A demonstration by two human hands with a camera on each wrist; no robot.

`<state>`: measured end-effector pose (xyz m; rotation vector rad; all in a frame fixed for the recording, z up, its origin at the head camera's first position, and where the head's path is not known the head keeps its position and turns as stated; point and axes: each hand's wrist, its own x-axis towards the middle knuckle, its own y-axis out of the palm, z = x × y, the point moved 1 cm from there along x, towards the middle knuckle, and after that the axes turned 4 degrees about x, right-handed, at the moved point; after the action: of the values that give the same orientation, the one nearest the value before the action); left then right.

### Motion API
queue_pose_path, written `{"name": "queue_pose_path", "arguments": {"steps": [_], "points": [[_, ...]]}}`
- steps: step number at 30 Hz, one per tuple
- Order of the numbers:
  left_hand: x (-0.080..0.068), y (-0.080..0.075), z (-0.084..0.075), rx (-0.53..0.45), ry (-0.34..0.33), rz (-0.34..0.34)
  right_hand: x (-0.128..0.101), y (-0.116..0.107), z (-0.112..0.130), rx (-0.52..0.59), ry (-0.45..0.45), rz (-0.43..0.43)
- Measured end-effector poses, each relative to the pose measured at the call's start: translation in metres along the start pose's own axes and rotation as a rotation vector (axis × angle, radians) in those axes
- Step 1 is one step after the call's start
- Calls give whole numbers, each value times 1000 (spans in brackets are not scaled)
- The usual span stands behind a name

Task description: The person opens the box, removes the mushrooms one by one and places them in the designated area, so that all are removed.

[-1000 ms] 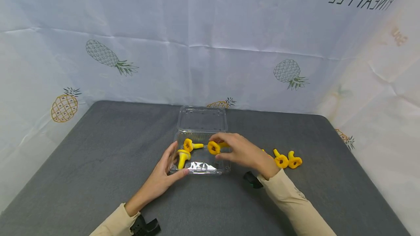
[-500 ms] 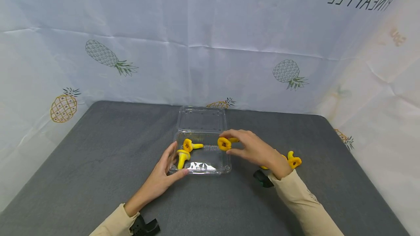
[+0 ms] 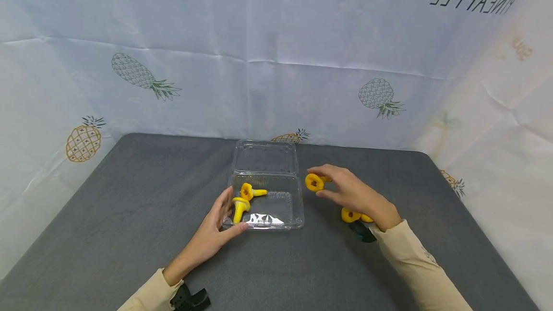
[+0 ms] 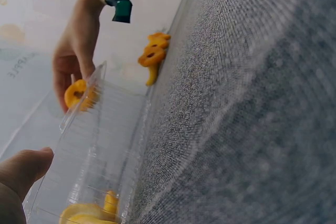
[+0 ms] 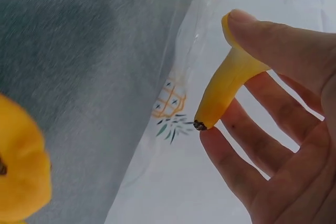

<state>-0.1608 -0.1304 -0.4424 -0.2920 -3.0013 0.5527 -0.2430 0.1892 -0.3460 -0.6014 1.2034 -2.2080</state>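
Note:
An open clear plastic clamshell box (image 3: 282,208) stands mid-table, its lid (image 3: 265,157) folded back. My left hand (image 3: 210,230) grips its left side, thumb at the front rim and fingers along the left wall. Inside lie two yellow mushrooms, one with its stem toward the front (image 3: 241,209) and one on its side (image 3: 255,192). Just right of the box, my right hand (image 3: 354,197) pinches another yellow mushroom (image 3: 313,182) above the table. The right wrist view shows this mushroom's stem (image 5: 220,93) between thumb and fingers, its dark stem end pointing down-left.
More yellow mushrooms (image 3: 350,215) lie on the grey tabletop (image 3: 142,215) to the right, partly hidden behind the right forearm. A white pineapple-print cloth (image 3: 276,37) hangs behind the table. Black wrist devices (image 3: 190,299) sit on both wrists.
My right hand has moved right with the pinched mushroom, from over the box to just beyond its right edge. The left hand, box and two mushrooms inside have stayed put.

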Motion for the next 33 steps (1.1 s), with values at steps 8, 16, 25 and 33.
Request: {"name": "queue_pose_path", "arguments": {"steps": [8, 16, 25, 33], "points": [[0, 0, -1, 4, -6, 0, -5, -6, -15, -8, 43, 22], [0, 0, -1, -2, -10, 3, -7, -11, -30, -16, 78, 68], [0, -1, -1, 1, -14, 2, -6, -13, -47, -52, 119, 120], [0, 0, -2, -1, -21, 1, -4, -16, -58, -55, 184, 184]]}}
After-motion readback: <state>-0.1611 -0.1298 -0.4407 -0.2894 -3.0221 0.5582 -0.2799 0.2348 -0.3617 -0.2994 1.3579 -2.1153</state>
